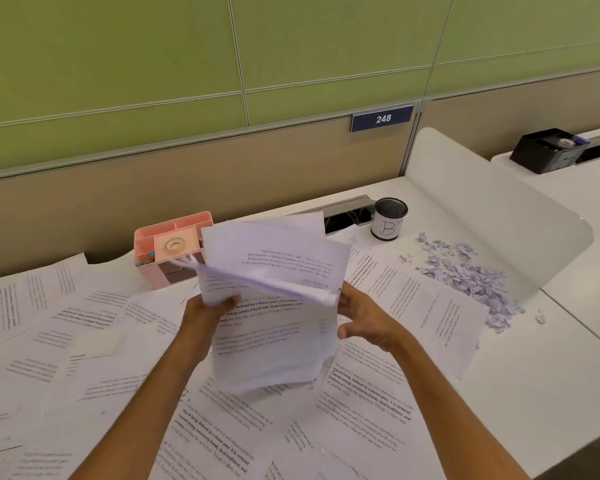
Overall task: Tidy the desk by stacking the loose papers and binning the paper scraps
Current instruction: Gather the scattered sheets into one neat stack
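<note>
Both hands hold a bundle of printed sheets (274, 313) up above the desk; its top pages flop forward and look blurred. My left hand (203, 315) grips the bundle's left edge. My right hand (364, 318) rests against its right edge with the fingers curled. Loose printed papers (94, 358) cover the white desk (534, 393) to the left, in front and to the right. A heap of small pale paper scraps (471, 278) lies at the right. A black mesh cup (389, 219) with a white label stands behind the papers.
A pink desk organiser (163, 244) holding a tape roll stands behind the bundle. A cable slot (343, 209) opens in the desk's back edge. A white divider (492, 216) rises right of the scraps, with a black organiser (548, 150) beyond it.
</note>
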`<state>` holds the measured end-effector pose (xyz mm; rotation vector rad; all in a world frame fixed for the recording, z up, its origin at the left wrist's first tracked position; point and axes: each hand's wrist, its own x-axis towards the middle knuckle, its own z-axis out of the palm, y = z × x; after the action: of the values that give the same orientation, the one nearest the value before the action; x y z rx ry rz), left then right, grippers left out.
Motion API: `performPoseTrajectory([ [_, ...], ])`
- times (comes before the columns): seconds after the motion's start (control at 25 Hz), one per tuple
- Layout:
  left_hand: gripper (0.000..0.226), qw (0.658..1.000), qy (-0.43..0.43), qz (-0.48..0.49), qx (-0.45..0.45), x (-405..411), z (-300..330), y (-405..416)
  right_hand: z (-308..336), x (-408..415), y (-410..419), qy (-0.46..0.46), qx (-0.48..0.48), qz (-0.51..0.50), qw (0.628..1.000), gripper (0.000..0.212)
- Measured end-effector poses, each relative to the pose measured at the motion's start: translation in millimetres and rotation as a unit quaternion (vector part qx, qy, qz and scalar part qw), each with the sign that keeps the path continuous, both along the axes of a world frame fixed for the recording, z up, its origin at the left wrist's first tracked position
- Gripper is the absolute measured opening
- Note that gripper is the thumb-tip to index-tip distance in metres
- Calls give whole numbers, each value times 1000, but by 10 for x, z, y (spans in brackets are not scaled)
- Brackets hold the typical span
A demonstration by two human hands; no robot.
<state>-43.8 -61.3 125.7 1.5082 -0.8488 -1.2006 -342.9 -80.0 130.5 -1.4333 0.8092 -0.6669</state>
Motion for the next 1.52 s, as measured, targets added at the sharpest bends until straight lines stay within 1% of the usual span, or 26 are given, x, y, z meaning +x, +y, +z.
performPoseTrajectory([
  [0.04, 25, 1000, 17, 8, 7, -18, 33, 33, -81, 28, -6, 1, -9, -33, 999, 85],
  [0.08, 29, 1000, 29, 10, 0, -19, 1, 39, -73, 70, -9, -4, -9, -73, 997, 69],
  [0.12, 37, 1000, 21, 8, -3, -21, -9, 40, -79, 102, -28, -24, -4, -112, 993, 54],
  [0.16, 51, 1000, 17, 0, -20, -41, -13, 42, -82, 132, -34, -36, 7, -143, 989, 43],
  [0.24, 81, 999, 10, -22, -42, -43, -38, 27, -42, 203, -36, -59, 16, -170, 983, 33],
  [0.28, 87, 999, 8, -18, -50, -52, 8, 32, -10, 235, -39, -69, 13, -176, 982, 31],
  [0.32, 84, 998, 13, -13, -60, -49, 35, 21, 18, 260, -41, -78, 6, -187, 979, 30],
  [0.44, 52, 997, 19, -2, -72, -19, 118, 6, 75, 308, -54, -98, -11, -200, 975, 28],
  [0.52, 42, 998, 22, -6, -62, -14, 122, 20, 37, 360, -50, -83, -20, -196, 977, 30],
  [0.68, 45, 999, 26, -16, -43, -72, 48, 79, -131, 493, 19, -19, -24, -200, 979, 32],
  [0.84, 40, 998, 21, 8, -55, -87, 55, 67, -97, 549, 41, -17, -17, -214, 976, 29],
  [0.96, 35, 998, 6, 5, -58, -47, 75, 42, -115, 540, -5, -24, -10, -207, 978, 31],
  [1.04, 32, 999, -1, -5, -32, -48, 22, 62, -200, 554, -3, -12, 8, -196, 980, 34],
  [1.12, 28, 1000, -9, -12, 8, -66, -75, 93, -315, 585, 28, 10, 20, -199, 980, 32],
  [1.2, 22, 1000, -7, -16, 23, -79, -161, 128, -387, 616, 52, 28, 25, -208, 977, 30],
  [1.36, 18, 1000, -15, -7, -7, -52, -143, 158, -352, 630, 38, 30, 14, -203, 979, 29],
  [1.44, 16, 999, -42, -17, -13, 2, -122, 167, -353, 596, 11, 22, 25, -179, 983, 33],
  [1.52, 13, 997, -71, -21, -6, 73, -136, 182, -402, 531, -6, 45, 34, -159, 986, 42],
])
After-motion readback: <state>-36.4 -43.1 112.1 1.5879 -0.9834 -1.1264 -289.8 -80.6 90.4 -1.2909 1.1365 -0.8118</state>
